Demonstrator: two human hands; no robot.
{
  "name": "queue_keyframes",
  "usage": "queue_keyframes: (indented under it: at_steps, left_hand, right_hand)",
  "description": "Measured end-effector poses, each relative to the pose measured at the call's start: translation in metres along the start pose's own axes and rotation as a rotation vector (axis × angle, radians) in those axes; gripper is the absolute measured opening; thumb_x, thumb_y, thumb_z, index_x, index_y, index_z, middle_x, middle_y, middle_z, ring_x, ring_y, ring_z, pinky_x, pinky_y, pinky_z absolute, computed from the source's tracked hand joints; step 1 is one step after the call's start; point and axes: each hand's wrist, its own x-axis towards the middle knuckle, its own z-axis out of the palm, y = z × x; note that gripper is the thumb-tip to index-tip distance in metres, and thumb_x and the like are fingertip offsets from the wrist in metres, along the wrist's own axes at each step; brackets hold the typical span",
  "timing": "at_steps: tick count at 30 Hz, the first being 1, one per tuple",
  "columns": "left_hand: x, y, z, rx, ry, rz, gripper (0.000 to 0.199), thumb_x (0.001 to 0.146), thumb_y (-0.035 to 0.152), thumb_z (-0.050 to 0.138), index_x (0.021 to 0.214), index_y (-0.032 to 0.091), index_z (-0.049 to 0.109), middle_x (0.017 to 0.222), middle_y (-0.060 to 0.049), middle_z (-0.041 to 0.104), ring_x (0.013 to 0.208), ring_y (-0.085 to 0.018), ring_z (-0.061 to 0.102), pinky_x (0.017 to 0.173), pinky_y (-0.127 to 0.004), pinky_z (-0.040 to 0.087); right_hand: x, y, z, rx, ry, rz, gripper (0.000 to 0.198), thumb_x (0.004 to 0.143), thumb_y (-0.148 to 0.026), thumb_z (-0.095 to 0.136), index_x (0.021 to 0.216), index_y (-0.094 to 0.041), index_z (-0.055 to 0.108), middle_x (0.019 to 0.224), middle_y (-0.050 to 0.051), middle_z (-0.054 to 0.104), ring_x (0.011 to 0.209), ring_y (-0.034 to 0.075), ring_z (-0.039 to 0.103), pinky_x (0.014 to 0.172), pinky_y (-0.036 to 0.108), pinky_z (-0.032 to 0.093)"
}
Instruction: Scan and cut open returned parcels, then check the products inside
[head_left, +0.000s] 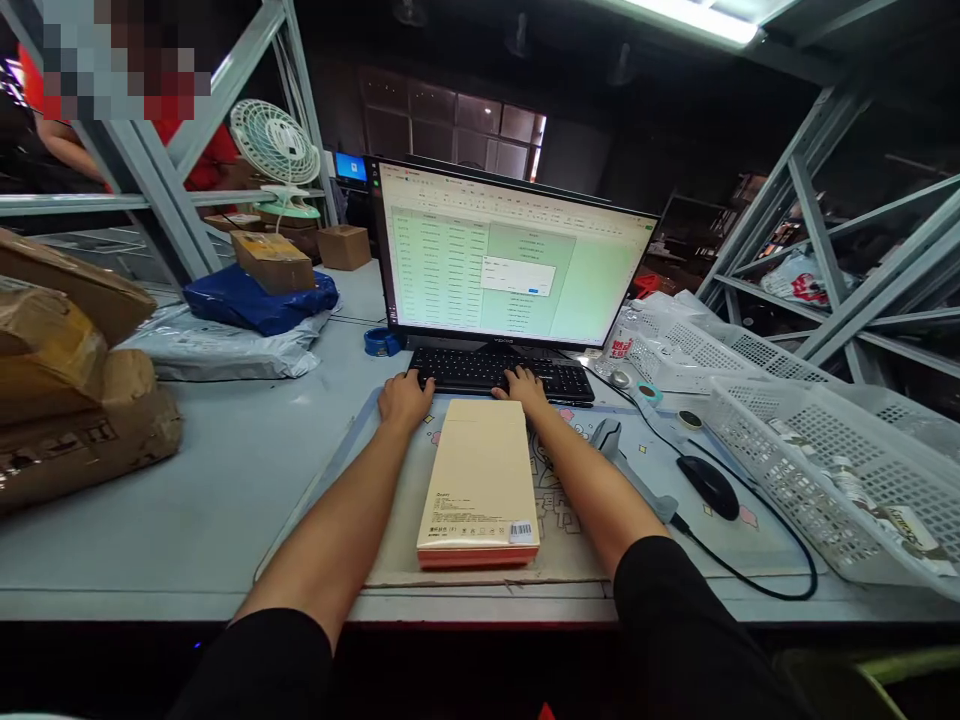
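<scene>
Both hands rest on a black keyboard (pixel 465 372) in front of a monitor (pixel 450 260), which shows a spreadsheet with a small dialog box. My left hand (pixel 405 400) lies at the keyboard's left end, fingers on the keys and apart. Over the keys right of the middle, my right hand (pixel 525 388) has its fingers spread. Between my forearms a cream box (pixel 484 470) lies flat on the desk mat, with printed text and a barcode label at its near end. A grey barcode scanner (pixel 630 470) lies partly hidden beside my right forearm.
On the right are a black mouse (pixel 707 486), a tape roll (pixel 690 420) and white plastic baskets (pixel 810 450) holding small goods. To the left sit a brown carton (pixel 82 420) and wrapped parcels (pixel 262 298). A fan (pixel 276 142) stands behind; a person in red is beyond the frame.
</scene>
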Motion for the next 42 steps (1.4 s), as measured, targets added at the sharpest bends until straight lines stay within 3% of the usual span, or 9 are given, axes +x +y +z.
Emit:
queue_keyframes:
  at_steps: [6,11,16,21,27,33,38,42]
  left_hand:
    - [-0.002,0.002,-0.001,0.024,-0.013,0.019,0.056,0.104,0.052,0.043,0.138,0.013,0.066,0.136,-0.025,0.067,0.128,-0.041,0.061,0.102,-0.05,0.054]
    - [0.0,0.001,-0.002,0.02,-0.016,0.03,0.063,0.104,0.06,0.043,0.141,0.015,0.065,0.138,-0.025,0.065,0.129,-0.042,0.059,0.102,-0.052,0.053]
    - [0.0,-0.002,-0.002,-0.011,0.026,0.016,0.061,0.105,0.058,0.04,0.143,0.015,0.062,0.133,-0.023,0.066,0.129,-0.04,0.059,0.104,-0.049,0.052]
    - [-0.001,0.0,0.005,-0.028,0.044,0.059,0.073,0.101,0.069,0.047,0.152,0.018,0.053,0.147,-0.021,0.058,0.135,-0.041,0.053,0.113,-0.051,0.046]
    - [0.0,-0.004,0.012,-0.103,0.016,0.171,0.081,0.086,0.079,0.067,0.144,0.023,0.056,0.17,-0.015,0.038,0.145,-0.042,0.045,0.118,-0.054,0.042]
    - [-0.003,-0.005,0.009,-0.091,-0.035,0.25,0.079,0.086,0.067,0.075,0.146,0.022,0.053,0.171,-0.014,0.037,0.147,-0.04,0.045,0.121,-0.052,0.042]
    - [-0.003,-0.003,0.007,-0.092,-0.05,0.249,0.069,0.086,0.064,0.075,0.138,0.022,0.059,0.171,-0.013,0.039,0.147,-0.04,0.044,0.119,-0.052,0.044]
    - [-0.003,-0.003,0.009,-0.1,-0.039,0.258,0.074,0.085,0.064,0.077,0.142,0.022,0.058,0.171,-0.012,0.04,0.146,-0.04,0.045,0.119,-0.052,0.044]
  right_hand:
    - [-0.001,0.004,0.009,-0.007,0.01,-0.027,0.08,0.104,-0.072,0.048,0.167,-0.024,0.038,0.178,0.019,0.028,0.164,0.039,0.023,0.129,0.062,0.022]
    - [0.0,0.006,0.013,-0.001,0.044,-0.04,0.074,0.106,-0.061,0.051,0.167,-0.021,0.039,0.177,0.021,0.029,0.164,0.038,0.023,0.129,0.061,0.021]
    - [0.004,0.012,0.01,0.033,0.091,-0.099,0.064,0.107,-0.049,0.052,0.164,-0.021,0.043,0.172,0.02,0.038,0.16,0.036,0.033,0.127,0.059,0.027]
    - [0.012,0.013,0.009,0.083,0.103,-0.245,0.054,0.1,-0.038,0.063,0.152,-0.021,0.058,0.168,0.016,0.046,0.158,0.031,0.038,0.126,0.054,0.033]
    - [0.02,0.014,0.016,0.125,0.115,-0.37,0.042,0.096,-0.036,0.067,0.136,-0.023,0.068,0.162,0.013,0.055,0.154,0.03,0.045,0.123,0.053,0.037]
    - [0.024,0.017,0.018,0.109,0.124,-0.378,0.032,0.097,-0.038,0.066,0.124,-0.022,0.075,0.165,0.014,0.052,0.158,0.035,0.039,0.124,0.058,0.035]
    - [0.021,0.015,0.014,0.078,0.087,-0.446,0.045,0.1,-0.041,0.064,0.142,-0.024,0.067,0.168,0.013,0.048,0.159,0.032,0.037,0.126,0.056,0.032]
    - [0.02,0.007,0.014,0.051,0.07,-0.452,0.045,0.105,-0.048,0.056,0.143,-0.025,0.067,0.172,0.011,0.043,0.164,0.033,0.026,0.129,0.06,0.026]
